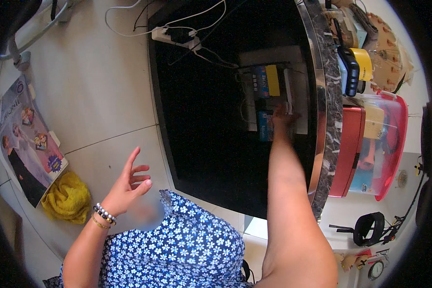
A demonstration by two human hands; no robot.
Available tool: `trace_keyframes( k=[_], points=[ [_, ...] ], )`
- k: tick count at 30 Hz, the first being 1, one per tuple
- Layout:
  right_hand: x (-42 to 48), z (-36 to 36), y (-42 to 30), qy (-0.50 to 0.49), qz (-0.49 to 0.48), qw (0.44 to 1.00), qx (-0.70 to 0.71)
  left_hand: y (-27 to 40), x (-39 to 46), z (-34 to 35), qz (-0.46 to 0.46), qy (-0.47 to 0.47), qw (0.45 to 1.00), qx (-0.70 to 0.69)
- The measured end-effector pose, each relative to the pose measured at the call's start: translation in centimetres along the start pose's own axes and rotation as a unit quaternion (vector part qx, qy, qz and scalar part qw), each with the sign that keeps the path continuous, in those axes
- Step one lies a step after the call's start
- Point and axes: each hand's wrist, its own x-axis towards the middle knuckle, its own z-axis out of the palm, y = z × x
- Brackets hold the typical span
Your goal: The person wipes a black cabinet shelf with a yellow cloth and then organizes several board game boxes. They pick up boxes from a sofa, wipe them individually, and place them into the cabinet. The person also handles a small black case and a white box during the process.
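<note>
My left hand (130, 185) is raised over the pale floor tiles, holding nothing, its fingers apart. Beaded bracelets (104, 216) circle that wrist. My right hand (283, 116) reaches far into a dark recess under a marble-edged top (333, 108). It is blurred and dim there, beside a blue box (265, 125) and a pale stack that looks like paper or books (289, 91). Whether its fingers grip anything cannot be made out. Just beyond the hand lie a blue printed package (261, 82) and a flat yellow piece (272, 80).
A white power strip (176, 39) with cables lies on the black surface (208, 144). An illustrated magazine or book (28, 144) and a yellow cloth (68, 198) rest on the floor at left. The marble top carries a red box (347, 151), a clear bin with a pink lid (399, 144) and a dark handheld device (350, 72).
</note>
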Motion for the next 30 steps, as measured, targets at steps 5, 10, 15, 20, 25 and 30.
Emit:
trace_keyframes(
  k=[5,10,15,20,25,30],
  points=[
    [10.8,-4.2,-4.6,-0.034,0.051,0.998,-0.004,-1.3,-0.4,-1.1,-0.018,0.033,0.999,0.005],
    [10.1,-4.9,-3.1,0.014,0.038,0.997,-0.060,-1.7,-0.1,-1.7,-0.035,0.058,0.998,0.016],
    [11.9,-5.9,-4.4,-0.038,0.047,0.994,-0.090,-2.3,0.0,-2.0,-0.048,0.070,0.996,0.009],
    [7.4,-4.1,-2.6,-0.020,0.033,0.992,-0.122,-1.9,-0.1,-2.3,-0.042,0.074,0.996,0.026],
    [11.1,-4.9,-3.3,-0.067,0.065,0.994,-0.048,-2.2,-0.2,-2.3,-0.024,0.075,0.997,0.019],
    [9.4,-3.4,3.5,-0.038,0.065,0.996,0.051,-1.5,0.0,-1.5,-0.004,0.072,0.996,0.051]
  ],
)
